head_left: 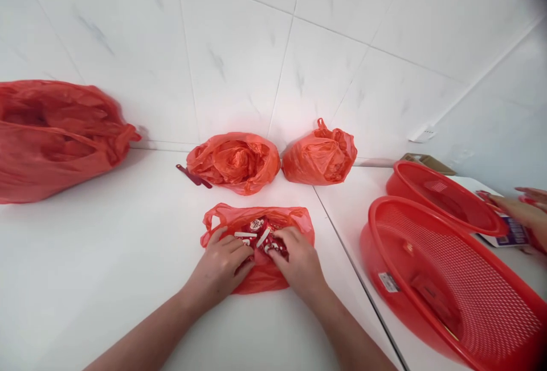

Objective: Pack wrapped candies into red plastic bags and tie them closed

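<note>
Head view, looking down on a white tabletop, and both hands are buried in the mouth of a small, thin orange-red plastic bag lying flat near the front edge, dead centre. The left hand sits on the bag's left side, fingers curled down and pinching the plastic and what lies under it. The right hand mirrors it on the right, fingers bent and pressed onto the contents; both are closed loosely around the stuff rather than spread flat. Between the fingertips shows a cluster of red packets with white markings, crumpled together inside the open bag. The bag's film is glossy and wrinkled, its handles flopped out toward the back.

Behind it, against the white tiled wall, two more knotted orange-red plastic bags sit side by side, one on the left and one on the right, just apart. A dark red flat strip pokes out beside the left one. Far left, a big, slumped red plastic sack. On the right, two round red perforated plastic baskets overlap, and another person's hand reaches in at the right edge near the rear basket.
</note>
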{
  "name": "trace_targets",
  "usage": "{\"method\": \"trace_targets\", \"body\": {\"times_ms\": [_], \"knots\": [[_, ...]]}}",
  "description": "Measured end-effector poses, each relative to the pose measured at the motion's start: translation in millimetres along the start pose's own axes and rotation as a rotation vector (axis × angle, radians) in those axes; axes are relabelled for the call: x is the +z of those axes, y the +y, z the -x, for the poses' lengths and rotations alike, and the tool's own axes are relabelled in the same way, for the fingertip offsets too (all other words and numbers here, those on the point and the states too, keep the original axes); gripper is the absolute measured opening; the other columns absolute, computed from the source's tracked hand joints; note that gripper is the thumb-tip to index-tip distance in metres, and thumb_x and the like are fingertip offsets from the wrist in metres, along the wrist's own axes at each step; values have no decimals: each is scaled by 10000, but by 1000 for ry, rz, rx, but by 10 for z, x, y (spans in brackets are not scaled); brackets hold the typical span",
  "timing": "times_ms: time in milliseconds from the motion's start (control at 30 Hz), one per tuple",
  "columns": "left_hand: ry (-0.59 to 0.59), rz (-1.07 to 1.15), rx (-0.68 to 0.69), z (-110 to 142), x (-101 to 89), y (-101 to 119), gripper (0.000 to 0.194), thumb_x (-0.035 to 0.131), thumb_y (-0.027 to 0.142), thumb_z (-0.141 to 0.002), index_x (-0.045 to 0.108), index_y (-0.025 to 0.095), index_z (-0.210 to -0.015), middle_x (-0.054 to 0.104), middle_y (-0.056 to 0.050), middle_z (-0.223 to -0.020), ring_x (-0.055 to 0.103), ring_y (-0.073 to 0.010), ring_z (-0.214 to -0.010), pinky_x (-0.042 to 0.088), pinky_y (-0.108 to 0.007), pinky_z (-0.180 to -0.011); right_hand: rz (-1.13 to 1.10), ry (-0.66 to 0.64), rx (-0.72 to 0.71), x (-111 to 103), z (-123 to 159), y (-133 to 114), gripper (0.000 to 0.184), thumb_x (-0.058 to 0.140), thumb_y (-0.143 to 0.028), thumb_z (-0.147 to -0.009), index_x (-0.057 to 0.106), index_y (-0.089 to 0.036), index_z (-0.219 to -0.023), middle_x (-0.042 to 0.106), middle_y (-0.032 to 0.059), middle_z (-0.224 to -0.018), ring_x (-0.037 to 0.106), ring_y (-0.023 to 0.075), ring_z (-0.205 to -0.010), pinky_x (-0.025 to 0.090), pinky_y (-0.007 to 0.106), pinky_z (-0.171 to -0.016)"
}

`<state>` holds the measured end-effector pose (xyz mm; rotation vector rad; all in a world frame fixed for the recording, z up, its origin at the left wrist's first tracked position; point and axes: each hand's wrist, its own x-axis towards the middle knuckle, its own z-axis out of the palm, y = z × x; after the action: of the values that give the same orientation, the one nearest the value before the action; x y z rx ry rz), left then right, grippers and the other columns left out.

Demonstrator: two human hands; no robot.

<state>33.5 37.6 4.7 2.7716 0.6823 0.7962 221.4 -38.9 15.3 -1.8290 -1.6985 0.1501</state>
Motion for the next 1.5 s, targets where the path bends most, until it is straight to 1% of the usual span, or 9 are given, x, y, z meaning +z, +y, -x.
{"method": "trace_targets", "body": {"times_ms": [167,267,400,500,633,1033,1200,1333,1500], "knots": [[89,-21,-17,39,-43,-4,115,494,185,-873,603,213,-851,624,6,-723,566,-162,-703,346,-462,-956,100,248,60,-53,-67,171,231,543,-315,-849,588,-209,-1049,592,78,-1106,533,223,-1059,427,363,-917],[283,-81,-79,51,-40,-33,210,550,199,-842,577,230,-1048,625,-60,-985,574,-223,-954,308,-496,-1022,188,251,151,-59,-84,229,354,593,-430,-800,573,-193,-1063,593,77,-1022,562,235,-957,453,362,-820],[526,-95,-330,52,-5,-151,538,618,307,-799,412,204,-1285,375,-165,-1378,344,-314,-1297,290,-515,-1064,213,224,261,-22,-90,278,389,591,-485,-767,582,-183,-1012,589,90,-981,570,253,-895,430,352,-727],[495,29,-589,59,9,-272,681,613,407,-784,321,173,-1353,334,-187,-1414,307,-329,-1330,313,-521,-1054,89,210,292,-10,-92,301,197,539,-397,-792,590,-211,-828,597,50,-862,566,215,-779,389,316,-653],[323,270,-801,101,-10,-345,716,568,482,-792,280,195,-1382,574,-144,-1195,554,-298,-1121,437,-464,-936,-25,244,270,-40,-82,281,187,479,-351,-813,508,-219,-684,570,5,-756,532,171,-673,362,282,-604],[480,545,-860,180,-65,-289,506,540,364,-795,448,215,-1269,670,-39,-925,642,-195,-824,498,-330,-744,-297,416,227,-252,-67,111,198,480,-342,-825,413,-218,-687,460,-44,-647,440,130,-583,383,244,-558],[526,689,-853,140,-111,-272,357,569,405,-771,573,213,-1072,700,-43,-936,656,-209,-837,513,-305,-709,-314,534,139,-416,-195,11,212,513,-340,-811,435,-208,-665,580,59,-1002,539,178,-936,420,313,-841],[499,789,-813,-11,-292,-178,295,599,413,-741,614,192,-935,704,-35,-821,653,-201,-745,513,-282,-636,-512,567,68,-546,-384,-126,204,537,-353,-802,478,-198,-684,557,98,-1241,495,203,-1155,342,365,-1005],[639,880,-705,-286,-732,11,261,643,380,-735,606,179,-898,656,1,-748,601,-146,-659,486,-236,-586,-959,571,94,-694,-640,-412,223,540,-411,-810,535,-192,-851,652,86,-1118,589,188,-1037,436,350,-909]]}}
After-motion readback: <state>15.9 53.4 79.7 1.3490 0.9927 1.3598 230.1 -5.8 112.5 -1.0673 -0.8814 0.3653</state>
